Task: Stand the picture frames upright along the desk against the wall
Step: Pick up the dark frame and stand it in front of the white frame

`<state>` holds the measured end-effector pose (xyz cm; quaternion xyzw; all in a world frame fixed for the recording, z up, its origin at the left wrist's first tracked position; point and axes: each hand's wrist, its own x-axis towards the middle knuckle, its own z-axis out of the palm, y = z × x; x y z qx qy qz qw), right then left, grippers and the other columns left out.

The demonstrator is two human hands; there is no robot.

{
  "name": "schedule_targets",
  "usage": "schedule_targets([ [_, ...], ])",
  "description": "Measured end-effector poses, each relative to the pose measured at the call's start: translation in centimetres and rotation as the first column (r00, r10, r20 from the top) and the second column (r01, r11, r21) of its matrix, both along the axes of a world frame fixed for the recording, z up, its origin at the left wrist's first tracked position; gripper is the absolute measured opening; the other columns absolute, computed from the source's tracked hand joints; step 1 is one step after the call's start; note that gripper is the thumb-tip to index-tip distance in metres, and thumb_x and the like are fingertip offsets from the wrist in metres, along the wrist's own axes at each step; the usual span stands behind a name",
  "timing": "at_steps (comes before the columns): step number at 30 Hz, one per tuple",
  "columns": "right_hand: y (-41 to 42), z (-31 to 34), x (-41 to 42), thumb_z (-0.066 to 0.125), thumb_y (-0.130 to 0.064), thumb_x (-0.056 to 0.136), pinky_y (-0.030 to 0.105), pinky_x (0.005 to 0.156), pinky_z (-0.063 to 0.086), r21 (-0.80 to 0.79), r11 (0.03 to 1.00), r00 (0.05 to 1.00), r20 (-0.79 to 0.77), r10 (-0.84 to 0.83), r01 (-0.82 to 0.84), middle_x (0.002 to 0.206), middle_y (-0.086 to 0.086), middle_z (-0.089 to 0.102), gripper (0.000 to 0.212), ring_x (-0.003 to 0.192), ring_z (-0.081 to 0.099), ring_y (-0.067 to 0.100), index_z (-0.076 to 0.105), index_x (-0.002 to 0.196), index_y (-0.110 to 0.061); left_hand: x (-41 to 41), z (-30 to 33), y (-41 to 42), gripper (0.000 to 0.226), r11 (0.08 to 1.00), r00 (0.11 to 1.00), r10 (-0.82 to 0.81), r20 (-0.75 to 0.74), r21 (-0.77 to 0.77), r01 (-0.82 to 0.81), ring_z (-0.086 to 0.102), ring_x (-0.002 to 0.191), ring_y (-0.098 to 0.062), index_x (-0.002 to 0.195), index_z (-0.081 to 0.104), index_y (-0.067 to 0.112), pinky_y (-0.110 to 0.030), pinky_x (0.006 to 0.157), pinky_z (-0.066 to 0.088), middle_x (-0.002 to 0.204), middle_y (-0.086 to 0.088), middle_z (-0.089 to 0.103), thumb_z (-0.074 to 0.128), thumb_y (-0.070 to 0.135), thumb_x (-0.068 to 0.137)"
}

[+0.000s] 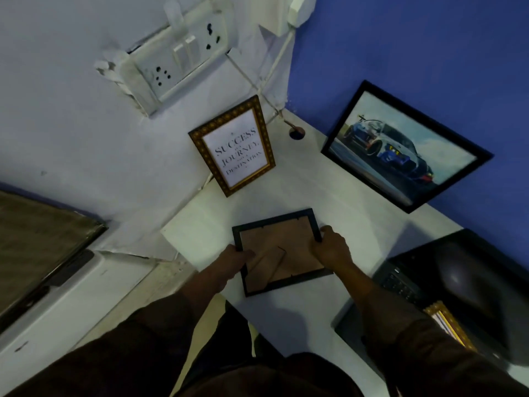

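A small black picture frame (279,239) is in both my hands, its brown back and fold-out stand facing me, just over the white desk (329,202). My left hand (233,260) grips its left edge and my right hand (332,247) grips its right edge. A gold-framed quote print (233,144) stands upright against the white wall. A larger black frame with a car picture (400,147) leans on the blue wall. Another gold frame (448,322) lies partly hidden at the right, by my sleeve.
An open laptop (446,270) sits on the desk at the right. A cable hole (296,133) is in the desk's far corner, with wires running up to a switchboard (177,58). A white appliance (71,287) stands left of the desk.
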<state>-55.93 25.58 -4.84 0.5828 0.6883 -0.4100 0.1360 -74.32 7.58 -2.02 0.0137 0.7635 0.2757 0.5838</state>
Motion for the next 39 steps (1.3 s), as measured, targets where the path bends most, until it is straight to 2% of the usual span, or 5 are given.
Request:
schedule_targets([
  [13, 0.0, 4.3, 1.3, 0.06, -0.028, 0.093, 0.035, 0.072, 0.055, -0.034, 0.999, 0.952, -0.302, -0.042, 0.033, 0.085, 0.005, 0.07, 0.019, 0.077, 0.067, 0.021, 0.067, 0.087, -0.01, 4.4, 1.8, -2.4, 0.058, 0.978, 0.985, -0.12, -0.128, 0.153, 0.139, 0.057, 0.115, -0.015, 0.136, 0.051, 0.013, -0.018, 0.089, 0.048, 0.135, 0.002, 0.055, 0.066, 0.043, 0.088],
  [18, -1.0, 9.7, -0.9, 0.066, -0.033, 0.091, 0.036, 0.077, 0.059, 0.09, 0.996, 0.917, -0.399, 0.009, 0.03, 0.089, 0.005, 0.074, 0.023, 0.082, 0.07, 0.021, 0.075, 0.097, -0.013, 5.4, 2.1, -2.9, 0.114, 0.777, 0.67, -0.541, -0.508, 0.003, 0.63, 0.024, 0.151, -0.031, 0.16, 0.011, 0.022, -0.046, 0.12, 0.029, 0.166, -0.009, 0.017, 0.065, 0.072, 0.073],
  [31, -6.3, 26.7, -1.8, 0.072, -0.015, 0.086, 0.028, 0.05, 0.059, 0.006, 0.904, 0.633, -0.715, -0.295, 0.427, 0.075, 0.018, 0.072, 0.022, 0.052, 0.069, 0.021, 0.063, 0.07, -0.003, 3.7, 11.9, -5.4, 0.038, 0.63, 0.118, 0.061, -0.991, 0.13, 0.765, 0.071, 0.066, -0.029, 0.127, 0.063, 0.005, -0.038, 0.056, 0.059, 0.087, -0.013, 0.074, 0.063, 0.011, 0.09],
  [34, -8.3, 28.7, -0.9, 0.066, -0.027, 0.093, 0.026, 0.048, 0.057, -0.082, 0.875, 0.527, -0.77, -0.36, 0.478, 0.073, 0.02, 0.073, 0.027, 0.053, 0.069, 0.022, 0.069, 0.084, -0.002, 4.1, 14.4, -7.1, 0.033, 0.567, 0.214, 0.141, -0.967, 0.256, 0.783, 0.069, 0.063, -0.026, 0.128, 0.061, 0.004, -0.03, 0.054, 0.053, 0.079, -0.011, 0.073, 0.057, 0.012, 0.096],
  [39, -12.6, 27.7, 3.2, 0.052, -0.036, 0.101, 0.038, 0.072, 0.06, -0.008, 0.869, 0.557, -0.765, -0.323, 0.494, 0.085, 0.01, 0.074, 0.028, 0.072, 0.068, 0.02, 0.066, 0.097, -0.013, 5.6, 16.2, -10.7, 0.03, 0.5, 0.752, -0.043, -0.657, 0.638, 0.586, 0.071, 0.108, -0.01, 0.129, 0.059, 0.021, -0.033, 0.085, 0.062, 0.121, 0.004, 0.073, 0.054, 0.033, 0.101],
])
